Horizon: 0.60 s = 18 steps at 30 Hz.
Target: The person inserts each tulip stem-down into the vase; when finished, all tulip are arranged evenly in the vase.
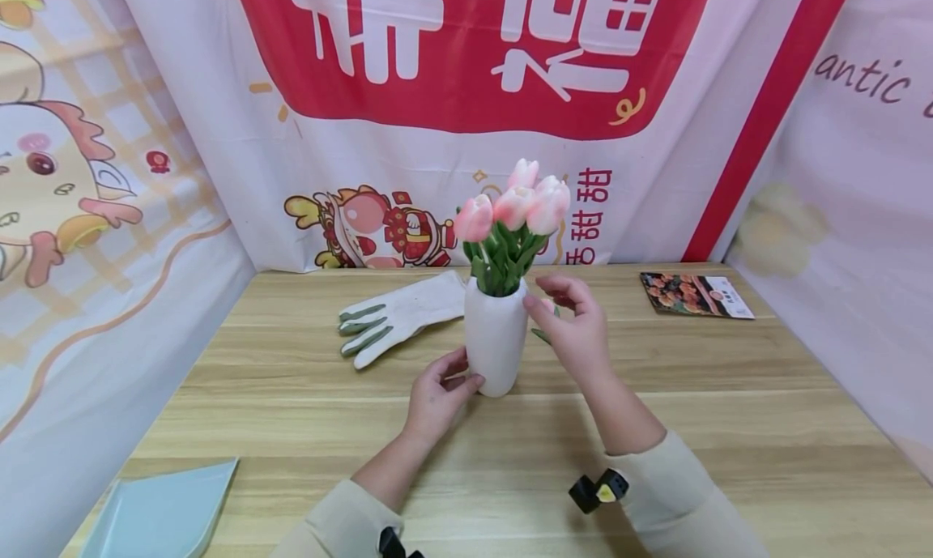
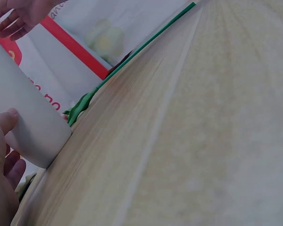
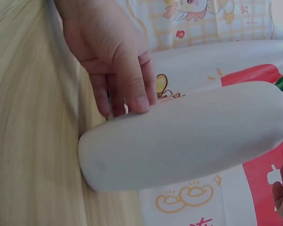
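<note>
A white vase (image 1: 496,343) stands upright on the wooden table with several pink-white tulips (image 1: 513,210) in it. Low on its left side, my left hand (image 1: 435,400) holds it; the right wrist view shows that thumb (image 3: 140,103) against the vase wall, other fingers partly hidden. My right hand (image 1: 583,331) is beside the rim on the right, its fingers loosely bent and nothing seen between them. In the left wrist view this hand (image 2: 26,19) appears apart from the vase. Another tulip, mostly hidden behind the right hand, lies on the table, its green stem (image 2: 132,56) showing.
A white glove with green-grey fingertips (image 1: 408,311) lies behind the vase to the left. At the back right is a flat printed card or packet (image 1: 696,295). A light blue tray-like piece (image 1: 156,513) sits at the front left. Printed cloths (image 1: 466,56) hang around the table.
</note>
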Motion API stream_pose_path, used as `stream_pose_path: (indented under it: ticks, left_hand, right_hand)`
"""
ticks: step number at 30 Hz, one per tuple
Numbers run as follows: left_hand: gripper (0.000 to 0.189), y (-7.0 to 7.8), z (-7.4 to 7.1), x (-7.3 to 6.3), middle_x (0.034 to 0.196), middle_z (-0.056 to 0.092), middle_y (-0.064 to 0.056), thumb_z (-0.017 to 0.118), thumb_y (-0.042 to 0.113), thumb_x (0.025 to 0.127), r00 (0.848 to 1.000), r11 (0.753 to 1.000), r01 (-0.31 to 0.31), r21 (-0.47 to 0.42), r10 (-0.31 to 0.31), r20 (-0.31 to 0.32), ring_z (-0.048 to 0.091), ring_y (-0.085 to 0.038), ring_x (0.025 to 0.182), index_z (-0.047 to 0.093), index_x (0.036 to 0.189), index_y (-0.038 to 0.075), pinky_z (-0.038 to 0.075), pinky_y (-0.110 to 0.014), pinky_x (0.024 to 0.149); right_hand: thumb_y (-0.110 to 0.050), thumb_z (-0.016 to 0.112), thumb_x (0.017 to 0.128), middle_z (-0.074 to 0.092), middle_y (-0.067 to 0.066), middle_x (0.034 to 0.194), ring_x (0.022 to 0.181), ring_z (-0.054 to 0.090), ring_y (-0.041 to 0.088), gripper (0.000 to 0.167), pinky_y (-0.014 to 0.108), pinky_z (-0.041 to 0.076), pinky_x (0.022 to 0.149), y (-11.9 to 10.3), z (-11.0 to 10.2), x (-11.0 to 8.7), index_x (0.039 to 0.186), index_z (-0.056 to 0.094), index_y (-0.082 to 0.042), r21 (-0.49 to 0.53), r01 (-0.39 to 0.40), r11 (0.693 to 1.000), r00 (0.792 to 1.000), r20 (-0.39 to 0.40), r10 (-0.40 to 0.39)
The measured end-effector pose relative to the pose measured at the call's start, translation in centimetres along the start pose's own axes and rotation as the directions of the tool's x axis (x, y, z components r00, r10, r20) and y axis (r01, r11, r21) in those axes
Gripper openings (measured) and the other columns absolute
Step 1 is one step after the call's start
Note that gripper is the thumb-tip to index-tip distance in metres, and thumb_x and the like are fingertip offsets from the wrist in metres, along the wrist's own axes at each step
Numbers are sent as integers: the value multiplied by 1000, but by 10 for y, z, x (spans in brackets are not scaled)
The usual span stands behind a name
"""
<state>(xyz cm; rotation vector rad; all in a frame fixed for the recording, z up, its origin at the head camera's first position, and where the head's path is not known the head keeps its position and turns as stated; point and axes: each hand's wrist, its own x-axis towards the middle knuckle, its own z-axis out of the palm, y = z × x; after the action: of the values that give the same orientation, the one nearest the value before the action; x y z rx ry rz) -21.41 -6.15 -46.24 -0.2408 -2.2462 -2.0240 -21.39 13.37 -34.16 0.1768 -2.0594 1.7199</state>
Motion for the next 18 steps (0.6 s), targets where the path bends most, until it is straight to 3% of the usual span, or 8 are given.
stream_pose_path:
  ticks: [12, 18]
  left_hand:
    - [49, -3, 0, 1, 125, 65, -18, 78, 10, 83, 1000, 1000, 5, -20, -5, -2, 64, -33, 114, 62, 128, 3, 57, -38, 96]
    - [49, -2, 0, 1, 125, 65, -18, 77, 9, 83, 1000, 1000, -5, -22, 6, 0, 64, -33, 113, 61, 129, 2, 58, -37, 96]
  right_hand:
    - [-15, 75, 87, 66, 10, 112, 102, 57, 20, 33, 27, 48, 94, 20, -31, -10, 115, 65, -1, -94, -111, 989, 994, 1, 112]
    - [-11, 73, 87, 64, 0, 107, 94, 59, 7, 33, 18, 51, 88, 39, -52, -17, 116, 64, 1, -183, -125, 975, 992, -2, 127]
